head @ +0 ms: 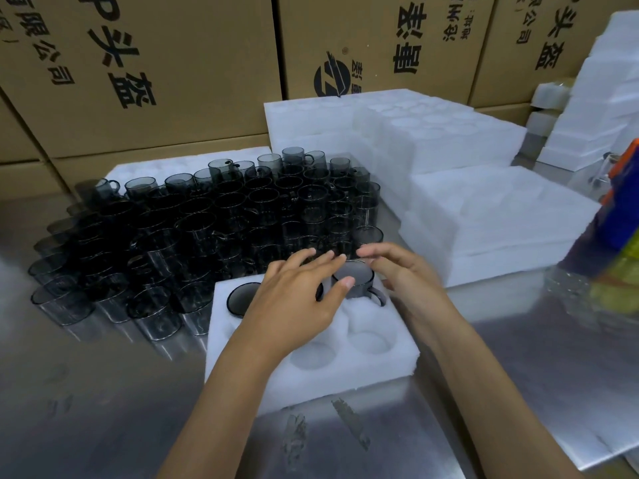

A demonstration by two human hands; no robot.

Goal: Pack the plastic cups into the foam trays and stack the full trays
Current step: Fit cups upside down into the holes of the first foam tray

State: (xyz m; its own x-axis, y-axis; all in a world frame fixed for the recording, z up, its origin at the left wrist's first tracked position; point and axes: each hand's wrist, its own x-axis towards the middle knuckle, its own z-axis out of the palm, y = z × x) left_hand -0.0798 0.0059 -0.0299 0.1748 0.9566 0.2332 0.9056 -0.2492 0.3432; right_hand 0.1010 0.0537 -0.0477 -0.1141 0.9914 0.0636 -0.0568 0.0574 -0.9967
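Upright cup (356,281) in foam tray (311,361), handle rightward; both hands (301,299) loosely open above.

Printed cardboard cartons (166,63) wall off a shiny metal table (103,392).

Bare steel table (103,392) near — massed cups (193,229) left, foam stacks (491,216) right.

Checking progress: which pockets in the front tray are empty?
The two near pockets of the front tray: middle and right show bare foam. The far pockets hold cups.
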